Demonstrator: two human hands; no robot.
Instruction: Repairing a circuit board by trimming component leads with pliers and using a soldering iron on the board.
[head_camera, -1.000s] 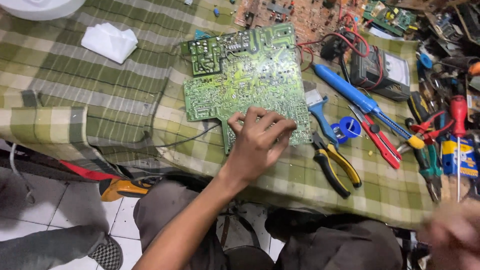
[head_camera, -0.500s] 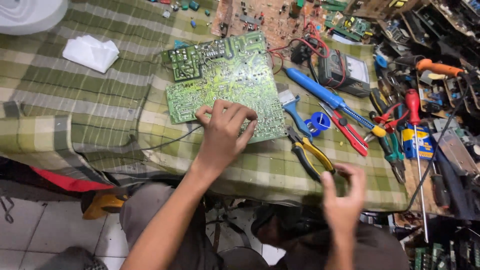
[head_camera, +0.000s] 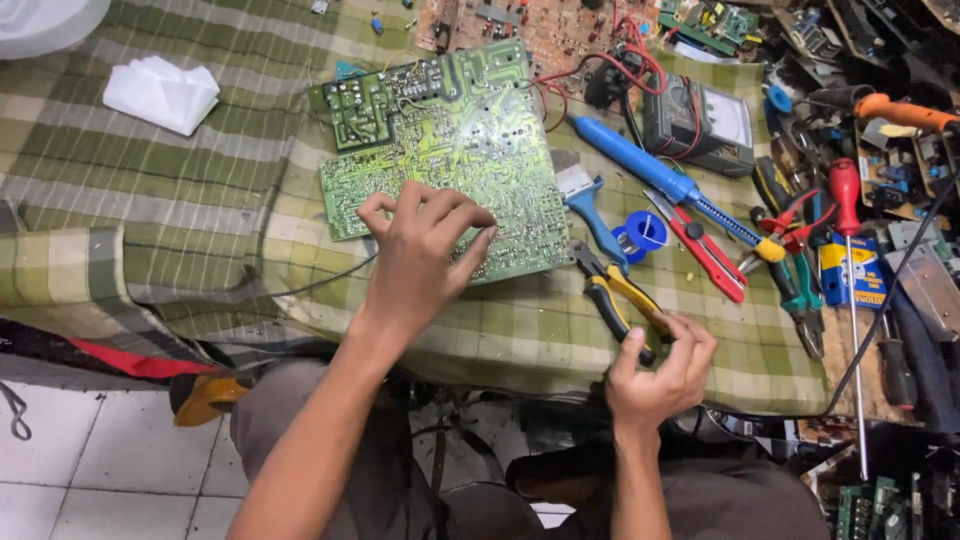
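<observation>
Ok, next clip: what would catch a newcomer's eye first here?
Probably the big green circuit board lying solder side up in the middle of the checked tablecloth, with the left hand resting on its near edge. Next, the right hand closing around the yellow-handled pliers just right of the board. Further right lies a clutter of tools, among them a blue soldering iron and a red-handled screwdriver.

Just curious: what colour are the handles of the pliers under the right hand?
Yellow and black handles on the pliers, seen in the head view.

A table under a green checked cloth (head_camera: 180, 190) carries a green circuit board (head_camera: 450, 130), pliers (head_camera: 615, 295) and a white tissue (head_camera: 160, 92).
</observation>
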